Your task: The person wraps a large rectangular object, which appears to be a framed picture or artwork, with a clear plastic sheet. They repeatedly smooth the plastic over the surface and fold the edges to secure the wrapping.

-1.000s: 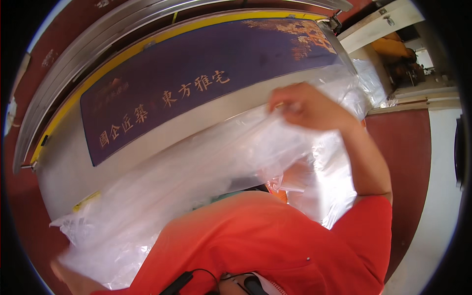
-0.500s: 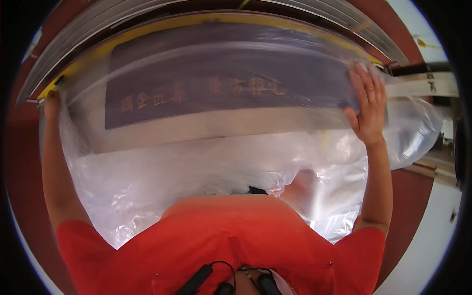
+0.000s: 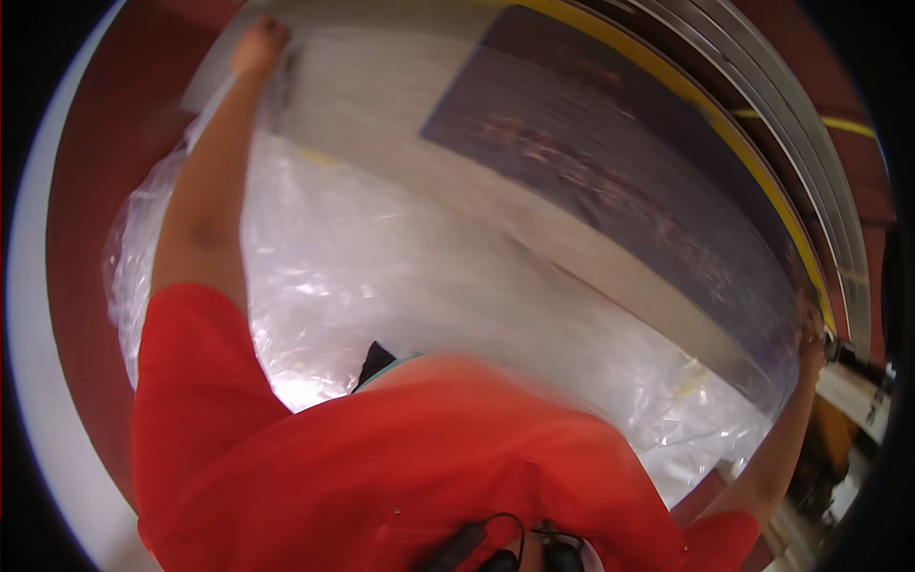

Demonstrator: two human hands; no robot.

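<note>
A large clear plastic sheet (image 3: 381,257) lies over a pale flat panel (image 3: 381,57) and hangs toward my body. The panel bears a dark grey-purple rectangle (image 3: 581,143) with rows of copper-coloured lettering. At the panel's far left corner my left hand (image 3: 262,46) is closed, pinching what looks like the edge of the sheet. My right hand (image 3: 810,324) is at the right end, beside the sheet's edge and the yellow border; its fingers are smeared by motion.
A yellow strip (image 3: 753,157) edges the panel's far side. Beyond it run grey metal rails (image 3: 810,114). Blurred equipment (image 3: 848,400) stands close by at the right. Red floor (image 3: 86,238) shows at the left.
My view has turned left, so the panel now slants down to the right. My right hand, earlier flat with spread fingers on the sheet, is now at the panel's right end.
</note>
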